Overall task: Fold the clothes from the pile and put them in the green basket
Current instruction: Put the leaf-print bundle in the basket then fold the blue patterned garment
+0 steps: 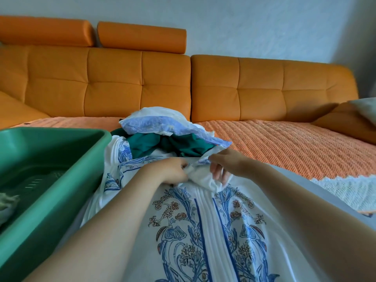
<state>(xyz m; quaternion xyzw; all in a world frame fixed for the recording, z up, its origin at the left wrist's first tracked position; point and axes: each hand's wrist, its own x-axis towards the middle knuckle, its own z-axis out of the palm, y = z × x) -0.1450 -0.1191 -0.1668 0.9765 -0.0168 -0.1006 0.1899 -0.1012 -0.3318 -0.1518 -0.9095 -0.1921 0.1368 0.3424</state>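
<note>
A white garment with a blue floral print [203,231] lies spread out in front of me. At its far end my left hand [173,170] and my right hand [227,163] both pinch a bunched white part of the cloth. Behind them sits the pile [173,137], with a dark green garment under a white and light-blue one. The green basket [61,159] stands at the left, its rim beside the printed garment; a greenish piece of cloth [8,202] shows inside at the far left edge.
An orange sofa backrest [244,88] and two headrests run along the back. An orange woven cover [295,147] with a white lace edge spreads to the right. A pale cushion [364,108] lies at the far right.
</note>
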